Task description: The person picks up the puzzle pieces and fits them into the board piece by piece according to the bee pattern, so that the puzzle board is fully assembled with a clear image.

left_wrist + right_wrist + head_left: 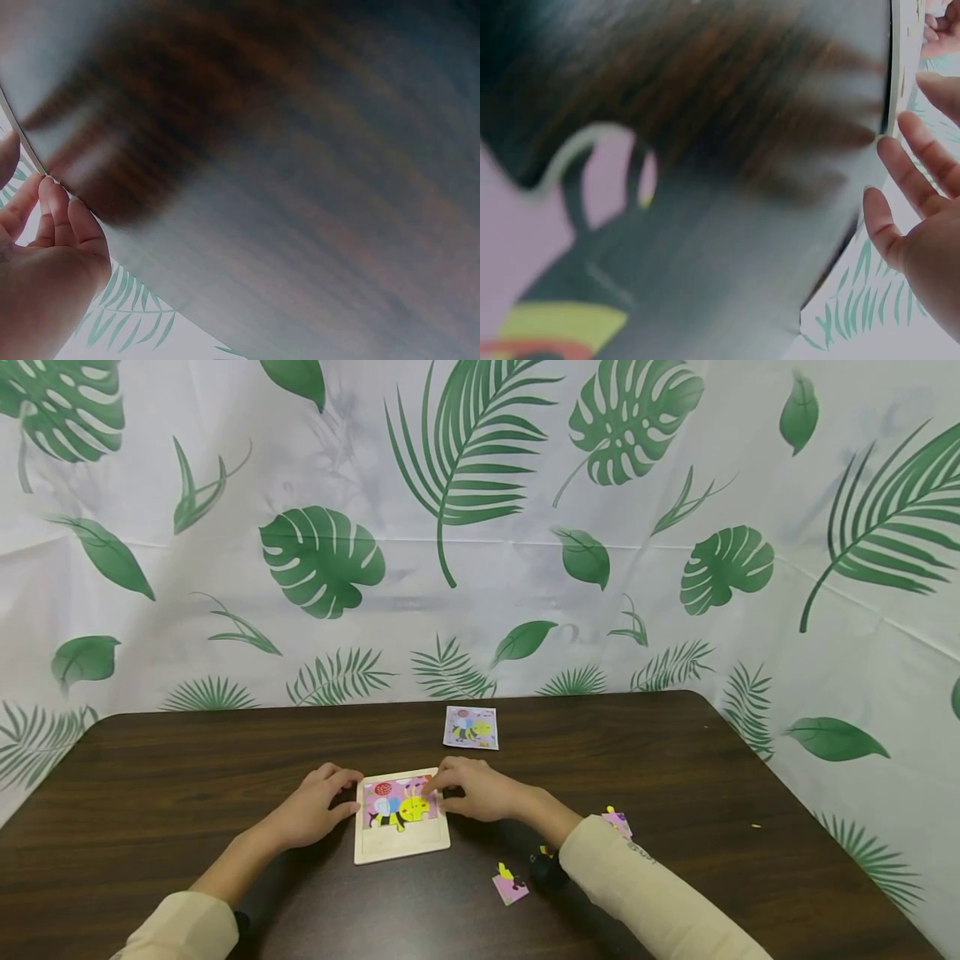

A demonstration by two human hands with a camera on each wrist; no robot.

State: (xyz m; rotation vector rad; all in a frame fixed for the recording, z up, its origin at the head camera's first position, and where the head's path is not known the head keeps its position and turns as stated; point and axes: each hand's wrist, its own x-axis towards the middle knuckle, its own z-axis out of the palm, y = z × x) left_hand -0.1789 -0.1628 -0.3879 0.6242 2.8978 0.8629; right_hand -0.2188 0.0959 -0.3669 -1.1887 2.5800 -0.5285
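A square wooden jigsaw board (401, 845) lies on the table, its upper part filled with pieces that form a yellow-and-black bee on pink. Bare wood shows along its lower strip. At the board's left edge, my left hand (311, 806) touches the frame with thumb and fingertips; the left wrist view shows the fingers (86, 225) softly bent there. My right hand (480, 789) is at the opposite edge, index finger over the upper right pieces and thumb by the frame. In the right wrist view, its lower fingers (881, 221) are spread and relaxed.
A picture card (471, 727) of the bee lies behind the board. Loose jigsaw pieces lie to the right: one pink piece (511, 887) in front, another pink piece (618, 822) beyond the right sleeve (645, 877). A leaf-print cloth (480, 610) hangs behind the table.
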